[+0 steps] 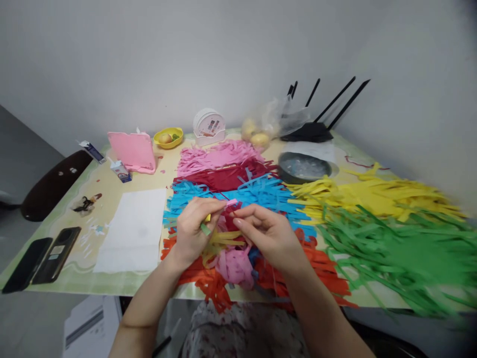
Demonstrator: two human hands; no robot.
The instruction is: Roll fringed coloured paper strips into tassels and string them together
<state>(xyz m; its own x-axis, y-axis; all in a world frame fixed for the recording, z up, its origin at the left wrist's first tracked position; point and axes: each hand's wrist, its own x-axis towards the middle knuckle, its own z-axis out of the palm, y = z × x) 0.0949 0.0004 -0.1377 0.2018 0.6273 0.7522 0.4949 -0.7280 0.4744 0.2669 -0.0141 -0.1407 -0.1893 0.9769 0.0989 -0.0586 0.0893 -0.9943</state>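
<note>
In the head view, my left hand (192, 231) is closed round a small bunch of thin coloured strips. A pink strip (231, 202) sticks out at its fingertips, and a green strip end (204, 229) shows below its fingers. Close by on the right, my right hand (269, 233) pinches a thin dark red strip (232, 211). Beneath both hands, a pink bunch of strips (234, 266) lies among yellow and red-orange ones. Piles of blue strips (264, 191), dark red strips (223, 178) and pink strips (223, 155) lie behind them.
Yellow strips (387, 196) and green strips (421, 253) spread across the right side. Behind them stand a dark bowl (285, 174) and a black router (309, 132). A white sheet (130, 231), two phones, a pink tablet case (132, 150) and a yellow dish (168, 144) are leftward.
</note>
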